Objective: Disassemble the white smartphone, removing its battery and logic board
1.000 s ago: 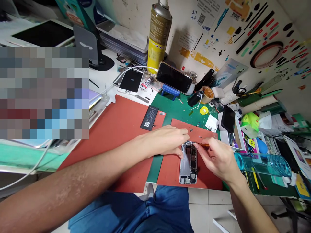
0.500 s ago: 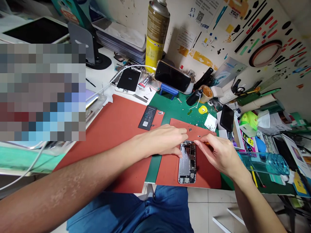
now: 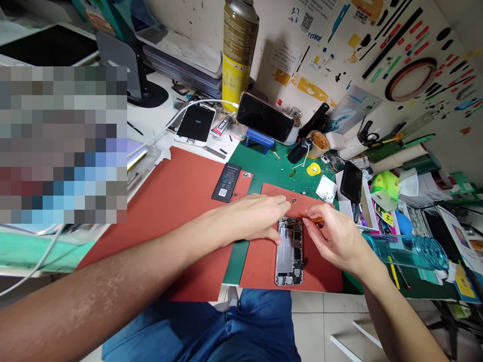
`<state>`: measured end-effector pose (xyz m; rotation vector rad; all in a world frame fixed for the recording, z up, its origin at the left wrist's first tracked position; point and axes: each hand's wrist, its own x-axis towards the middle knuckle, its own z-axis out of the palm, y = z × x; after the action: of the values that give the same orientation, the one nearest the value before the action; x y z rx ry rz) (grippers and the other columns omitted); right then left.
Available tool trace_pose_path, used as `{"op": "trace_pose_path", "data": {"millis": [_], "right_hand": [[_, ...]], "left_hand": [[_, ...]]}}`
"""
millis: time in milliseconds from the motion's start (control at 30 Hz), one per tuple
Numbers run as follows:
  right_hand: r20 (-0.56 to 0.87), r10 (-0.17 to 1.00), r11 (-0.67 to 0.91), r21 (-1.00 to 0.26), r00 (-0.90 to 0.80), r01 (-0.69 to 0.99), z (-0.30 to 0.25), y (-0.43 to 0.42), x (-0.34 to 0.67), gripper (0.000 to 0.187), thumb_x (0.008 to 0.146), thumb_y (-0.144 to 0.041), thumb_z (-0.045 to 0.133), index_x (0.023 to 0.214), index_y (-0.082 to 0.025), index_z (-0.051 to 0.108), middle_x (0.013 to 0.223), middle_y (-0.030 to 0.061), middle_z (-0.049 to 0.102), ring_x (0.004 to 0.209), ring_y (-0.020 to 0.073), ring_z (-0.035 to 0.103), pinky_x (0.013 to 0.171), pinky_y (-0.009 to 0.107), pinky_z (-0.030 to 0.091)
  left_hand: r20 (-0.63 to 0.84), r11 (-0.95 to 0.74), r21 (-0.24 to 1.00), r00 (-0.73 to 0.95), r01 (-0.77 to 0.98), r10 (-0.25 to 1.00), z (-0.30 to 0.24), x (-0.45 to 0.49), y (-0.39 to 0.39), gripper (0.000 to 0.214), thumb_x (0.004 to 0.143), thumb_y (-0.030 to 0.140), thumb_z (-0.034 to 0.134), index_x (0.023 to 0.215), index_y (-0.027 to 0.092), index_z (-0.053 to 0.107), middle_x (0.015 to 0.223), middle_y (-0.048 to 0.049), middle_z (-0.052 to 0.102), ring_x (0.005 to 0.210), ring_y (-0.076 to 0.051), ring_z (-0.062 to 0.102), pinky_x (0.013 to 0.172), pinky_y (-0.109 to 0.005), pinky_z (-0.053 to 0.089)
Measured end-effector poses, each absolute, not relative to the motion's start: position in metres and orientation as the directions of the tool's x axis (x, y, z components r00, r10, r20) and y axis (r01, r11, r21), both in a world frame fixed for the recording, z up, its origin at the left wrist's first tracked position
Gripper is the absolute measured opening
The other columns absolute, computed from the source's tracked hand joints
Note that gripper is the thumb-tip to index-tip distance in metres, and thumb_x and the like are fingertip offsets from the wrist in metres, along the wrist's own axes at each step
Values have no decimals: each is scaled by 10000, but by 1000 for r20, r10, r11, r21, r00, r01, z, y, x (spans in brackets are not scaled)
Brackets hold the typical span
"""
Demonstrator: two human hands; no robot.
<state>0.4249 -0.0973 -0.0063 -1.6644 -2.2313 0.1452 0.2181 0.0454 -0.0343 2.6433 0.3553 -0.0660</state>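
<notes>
An opened smartphone (image 3: 287,256) lies on a red mat, its silvery inside and circuit parts exposed. My left hand (image 3: 260,216) grips the phone's upper left corner, thumb on the left edge and curled fingers over the top; the fingertips are partly hidden. My right hand (image 3: 335,231) pinches a thin orange-brown tool (image 3: 316,219), whose tip is at the phone's upper right end. The tip is too small to tell its exact kind. A black phone battery (image 3: 226,182) lies on the mat beyond my left forearm.
Behind the mat stand a phone on a blue stand (image 3: 260,140), a spray can (image 3: 238,55) and a black bottle (image 3: 300,150). At right are a white box (image 3: 372,208) and a clear blue bottle (image 3: 407,251). Tiny screws (image 3: 293,200) lie above the phone.
The orange-brown tool shows more between my right fingers, which have shifted slightly. My left hand stays at the phone's corner. The whole view has moved a little.
</notes>
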Motion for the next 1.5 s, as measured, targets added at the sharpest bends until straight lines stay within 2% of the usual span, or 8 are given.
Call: {"op": "trace_pose_path", "data": {"millis": [167, 333, 600, 733, 867, 1267, 1400, 1500], "right_hand": [[238, 951, 266, -295, -200, 918, -9, -97, 424, 39, 1098, -207, 600, 1107, -231, 572, 912, 24, 719, 749, 171, 700, 621, 311, 536], [212, 950, 290, -323, -230, 901, -7, -98, 424, 96, 1076, -186, 589, 1165, -223, 581, 1031, 65, 732, 904, 210, 738, 741, 344, 593], [230, 955, 257, -335, -186, 906, -7, -98, 421, 80, 1073, -194, 581, 1144, -227, 567, 988, 47, 721, 859, 193, 729, 720, 325, 574], [234, 962, 214, -338, -138, 917, -6, -99, 419, 30, 1091, -208, 577, 1094, -235, 564, 901, 16, 713, 699, 156, 680, 610, 302, 515], [225, 961, 234, -348, -161, 908, -5, -99, 418, 103, 1062, -189, 570, 1157, -228, 571, 1000, 55, 733, 835, 192, 727, 656, 312, 552], [248, 957, 227, -327, -149, 917, -8, -98, 416, 60, 1078, -180, 580, 1082, -237, 559, 879, 1, 679, 683, 146, 637, 608, 300, 490], [270, 948, 255, -331, -168, 908, -9, -97, 415, 92, 1058, -167, 584, 1124, -227, 566, 962, 34, 702, 814, 176, 695, 689, 309, 539], [260, 955, 224, -327, -140, 918, -10, -99, 415, 69, 1071, -170, 584, 1089, -233, 562, 889, 4, 686, 691, 144, 647, 599, 290, 479]], "left_hand": [[-64, -842, 476, 965, 255, 256, -37, 216, 45, 428, 904, 497, 879, 1004, 162, 632, 984, -34, 670, 812, -257, 721, 600, -330, 384], [-56, -846, 473, 967, 245, 249, -39, 217, 45, 404, 931, 489, 855, 1019, 167, 627, 989, -32, 675, 827, -254, 728, 622, -327, 407], [-99, -843, 466, 962, 270, 253, -34, 216, 44, 429, 900, 491, 884, 1015, 171, 621, 1031, -41, 698, 853, -259, 730, 618, -323, 387], [-83, -848, 464, 966, 255, 245, -37, 217, 45, 420, 922, 507, 858, 1005, 171, 620, 1028, -41, 691, 845, -258, 731, 625, -325, 386], [-86, -840, 480, 967, 252, 241, -38, 218, 45, 435, 900, 507, 878, 1025, 165, 642, 1018, -43, 694, 857, -272, 734, 638, -331, 393], [-116, -849, 465, 968, 251, 222, -35, 218, 45, 417, 932, 520, 843, 1024, 171, 633, 1082, -53, 720, 900, -276, 746, 656, -337, 391], [-120, -846, 471, 969, 249, 218, -35, 218, 45, 429, 927, 529, 845, 1022, 164, 640, 1055, -48, 715, 883, -274, 742, 641, -336, 376], [-127, -847, 466, 967, 255, 222, -34, 218, 46, 427, 920, 518, 856, 1022, 163, 640, 1048, -44, 711, 882, -275, 740, 631, -334, 367]]}}
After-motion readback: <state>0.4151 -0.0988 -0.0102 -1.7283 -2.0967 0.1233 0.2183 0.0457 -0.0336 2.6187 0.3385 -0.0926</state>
